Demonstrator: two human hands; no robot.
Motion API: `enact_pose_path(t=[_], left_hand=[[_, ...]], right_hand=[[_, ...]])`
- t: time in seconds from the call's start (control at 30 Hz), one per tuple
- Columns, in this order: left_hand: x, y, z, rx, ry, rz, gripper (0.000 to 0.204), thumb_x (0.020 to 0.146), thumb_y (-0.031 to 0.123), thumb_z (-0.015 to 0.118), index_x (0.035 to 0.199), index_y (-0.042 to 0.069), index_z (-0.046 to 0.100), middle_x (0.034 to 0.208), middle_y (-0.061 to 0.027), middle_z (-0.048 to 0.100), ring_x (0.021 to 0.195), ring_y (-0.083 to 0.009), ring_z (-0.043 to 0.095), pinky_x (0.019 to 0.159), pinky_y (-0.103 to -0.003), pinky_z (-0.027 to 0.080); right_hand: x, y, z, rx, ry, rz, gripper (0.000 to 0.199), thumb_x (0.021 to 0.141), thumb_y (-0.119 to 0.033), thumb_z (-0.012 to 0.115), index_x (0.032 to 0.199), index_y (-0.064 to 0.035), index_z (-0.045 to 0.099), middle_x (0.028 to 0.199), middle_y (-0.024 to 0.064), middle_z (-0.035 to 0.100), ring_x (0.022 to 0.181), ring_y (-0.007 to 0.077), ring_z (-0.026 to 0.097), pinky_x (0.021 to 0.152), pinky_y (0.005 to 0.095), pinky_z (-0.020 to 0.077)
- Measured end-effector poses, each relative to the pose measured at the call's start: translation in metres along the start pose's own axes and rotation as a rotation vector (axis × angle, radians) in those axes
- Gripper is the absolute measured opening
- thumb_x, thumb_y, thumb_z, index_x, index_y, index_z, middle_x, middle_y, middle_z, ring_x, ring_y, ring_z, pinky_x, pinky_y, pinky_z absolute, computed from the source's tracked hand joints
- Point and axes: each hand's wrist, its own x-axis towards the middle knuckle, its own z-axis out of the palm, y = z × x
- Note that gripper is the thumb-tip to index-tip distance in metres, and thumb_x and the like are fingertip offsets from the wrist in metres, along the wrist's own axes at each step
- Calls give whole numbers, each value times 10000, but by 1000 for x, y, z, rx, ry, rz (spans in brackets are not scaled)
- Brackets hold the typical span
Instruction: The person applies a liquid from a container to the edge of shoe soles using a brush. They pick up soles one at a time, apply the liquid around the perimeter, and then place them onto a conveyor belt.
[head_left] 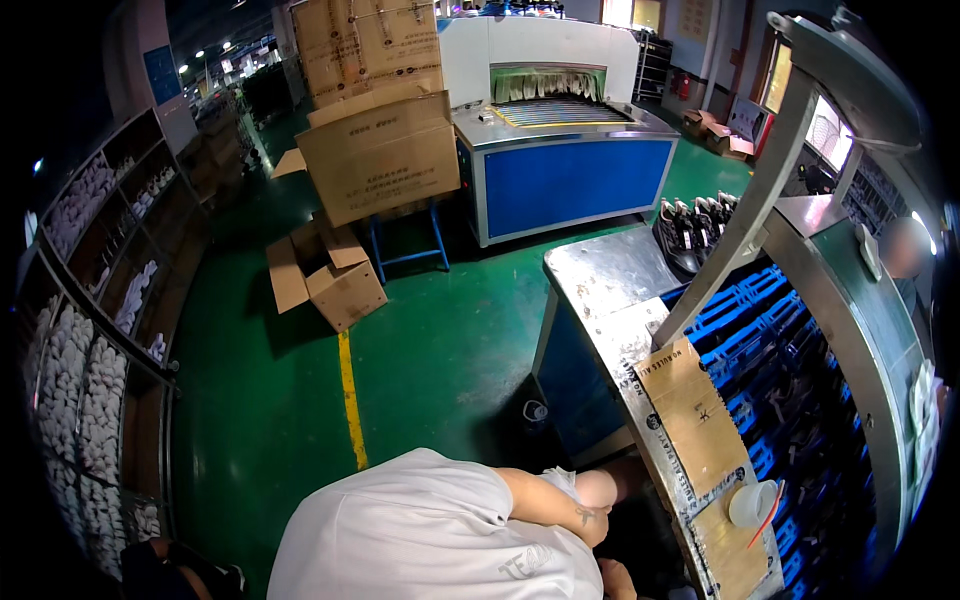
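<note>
At the lower middle, a white T-shirt (400, 530) fills the view, and a bare arm with a tattoo (560, 505) comes out of its sleeve, bent towards the bench. My left hand cannot be made out clearly at the end of that arm. Another bit of bare skin (617, 580) shows at the lower edge; whether it is my right hand I cannot tell. Nearest to the arm is a metal-edged bench (610, 275). On its side ledge lie flat cardboard pieces (695, 420), with a white cup (750, 505) and a thin orange-red stick (766, 518) by it.
Blue racks (790, 350) run beneath a metal frame (755, 215). Black shoes (690, 235) stand at the bench's far end. Beyond are a blue-sided conveyor machine (570, 180) and cardboard boxes (380, 160). Shelves of white shoe forms (80, 390) line the left. Another person (905, 255) stands far right.
</note>
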Motion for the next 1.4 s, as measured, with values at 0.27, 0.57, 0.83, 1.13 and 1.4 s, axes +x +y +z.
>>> enact_pose_path(t=[0.27,0.57,0.83,1.13,1.4], left_hand=[[-2,10,-12,-36,-117,-58,264,796,272,659,924,107,821,970,-103,777,1027,-289,687,1065,-545,347],[-8,17,-19,-39,-185,-61,252,772,264,682,913,107,819,954,-100,776,982,-283,699,1019,-515,381],[-14,20,-22,6,-206,43,243,753,265,720,928,124,813,916,-94,773,901,-281,716,933,-470,429],[-16,18,-13,-75,-85,99,221,811,334,698,860,143,797,860,-88,763,894,-286,718,1014,-503,411],[-37,6,-13,-110,448,78,175,777,227,672,814,75,751,981,-176,702,958,-377,653,929,-511,433]], right_hand=[[-1,-21,-47,317,205,21,235,736,-191,773,940,-76,785,822,122,752,795,293,738,760,388,587],[-7,-30,-42,312,241,-9,237,745,-201,770,935,-58,765,848,138,757,809,299,742,756,397,584],[-11,-40,-43,234,236,17,190,835,-206,704,969,-72,714,935,181,749,907,379,720,814,482,577],[-21,-51,-51,-42,185,-55,240,866,-270,656,995,-73,702,918,184,748,868,365,732,771,486,589],[3,-48,-34,-87,321,32,180,869,-196,610,968,-98,724,888,164,757,846,353,742,727,482,594]])
